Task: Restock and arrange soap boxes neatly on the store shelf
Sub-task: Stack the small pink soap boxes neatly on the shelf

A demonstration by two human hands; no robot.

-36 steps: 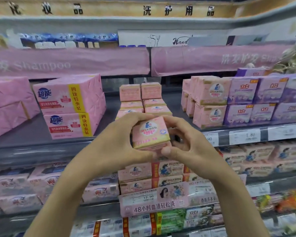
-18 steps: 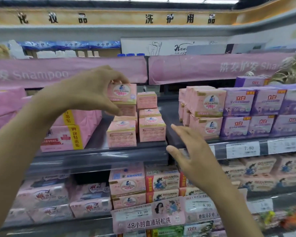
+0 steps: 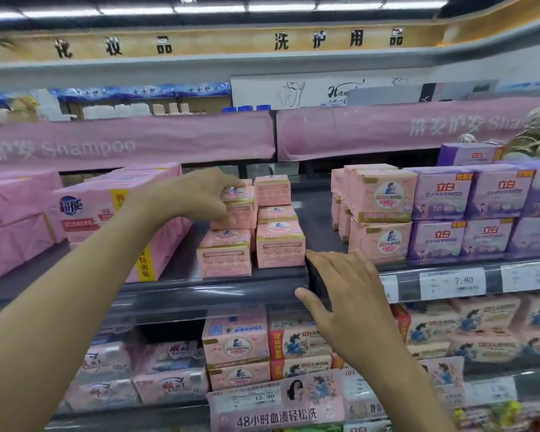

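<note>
left hand on a small pink soap box, right hand loose at the shelf edge.
your left grip is clamped on the soap box, fingers over its top and thumb under, and the box sits on top of the rear left pile. six small pink boxes show in this cluster: two in front, four stacked in twos behind. your right grip is apart, fingers spread and holding nothing, at the shelf's front edge just right of the front right box.
</note>
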